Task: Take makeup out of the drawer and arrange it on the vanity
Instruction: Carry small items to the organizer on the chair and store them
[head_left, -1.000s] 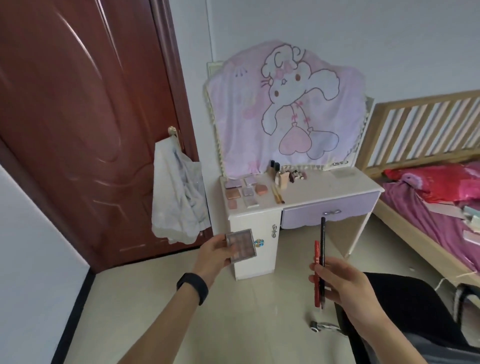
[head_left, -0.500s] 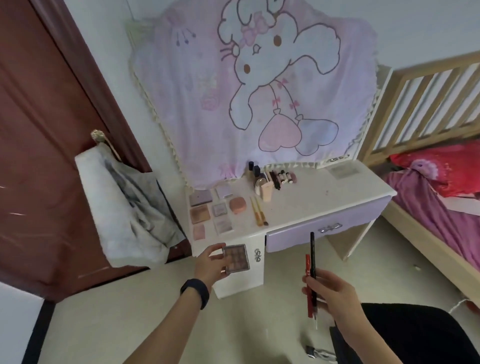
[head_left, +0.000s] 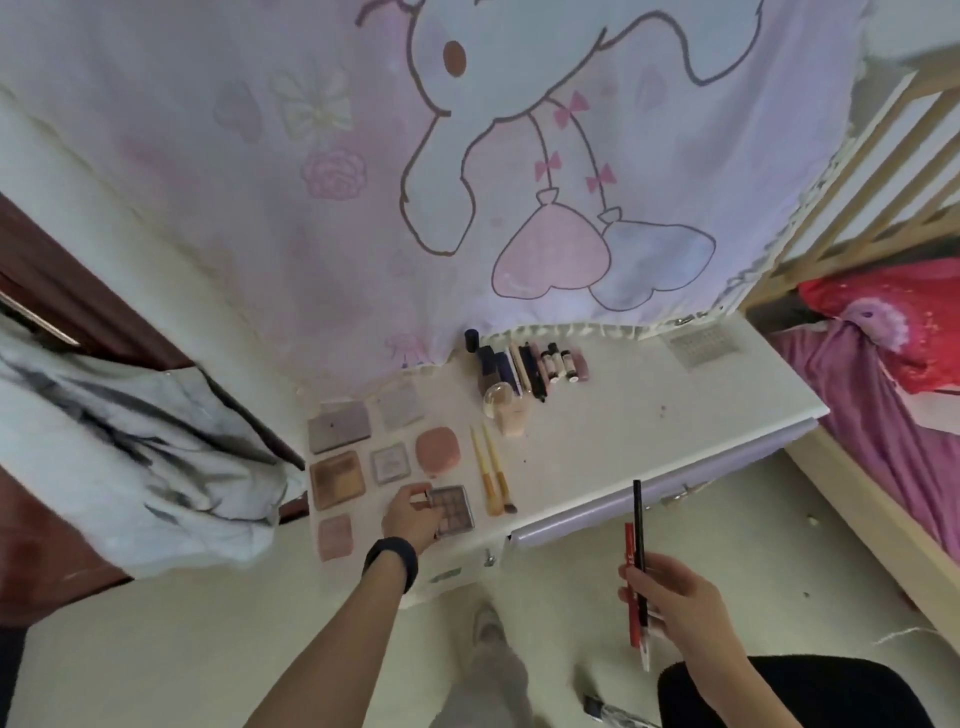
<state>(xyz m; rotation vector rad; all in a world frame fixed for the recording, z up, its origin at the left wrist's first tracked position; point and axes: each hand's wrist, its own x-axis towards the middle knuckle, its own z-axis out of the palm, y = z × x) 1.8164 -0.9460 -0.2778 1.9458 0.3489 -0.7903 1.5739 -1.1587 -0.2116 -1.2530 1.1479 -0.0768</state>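
My left hand (head_left: 413, 517) grips a square eyeshadow palette (head_left: 455, 509) with several brownish pans, low over the front left of the white vanity top (head_left: 613, 431). My right hand (head_left: 675, 603) holds two upright makeup pencils, a black pencil (head_left: 639, 535) and a red pencil (head_left: 630, 582), in front of the vanity. The lilac drawer (head_left: 660, 491) sits under the top's front edge with its handle (head_left: 685, 491) showing.
Several flat palettes (head_left: 337, 478) and a pink compact (head_left: 438, 451) lie in rows at the vanity's left. Two brushes (head_left: 491, 473) lie beside them; bottles and tubes (head_left: 524, 369) line the back. A cartoon cloth (head_left: 467, 182) hangs behind. A bed (head_left: 893, 395) is right, a door with hanging cloth (head_left: 119, 436) left.
I have come up close to the vanity. My left hand carried the palette forward from mid-air to just over the front left of the top. My right hand keeps both pencils.
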